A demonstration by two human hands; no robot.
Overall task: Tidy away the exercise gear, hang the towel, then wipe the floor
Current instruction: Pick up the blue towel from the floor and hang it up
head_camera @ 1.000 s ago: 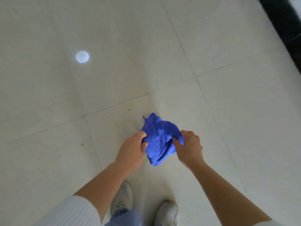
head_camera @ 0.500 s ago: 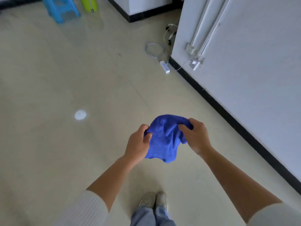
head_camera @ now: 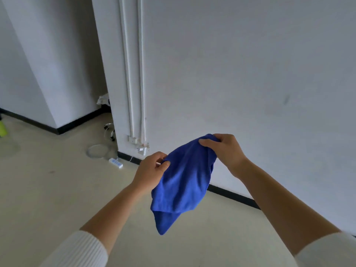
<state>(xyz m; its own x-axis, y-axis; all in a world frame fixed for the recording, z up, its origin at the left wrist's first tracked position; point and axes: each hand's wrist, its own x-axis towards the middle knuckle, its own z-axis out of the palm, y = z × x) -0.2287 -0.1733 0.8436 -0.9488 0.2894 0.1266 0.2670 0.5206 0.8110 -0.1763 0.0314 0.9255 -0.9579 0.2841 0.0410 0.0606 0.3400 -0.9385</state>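
A blue towel (head_camera: 183, 182) hangs in the air in front of me, crumpled and drooping to a point at the bottom. My left hand (head_camera: 150, 171) pinches its left upper edge between thumb and fingers. My right hand (head_camera: 225, 149) grips the upper right corner, a little higher than the left. Both hands are at about waist height above the pale tiled floor (head_camera: 48, 189), near a white wall (head_camera: 250, 74).
A white power strip (head_camera: 115, 162) and a loop of cable (head_camera: 98, 150) lie on the floor by the wall corner. White pipes (head_camera: 133, 74) run down the corner. A black skirting board (head_camera: 231, 195) lines the wall. A yellow-green object (head_camera: 2, 129) shows at the left edge.
The view has swung up from the floor to the wall. Both hands have risen with the towel and drawn apart, so it hangs more spread out.
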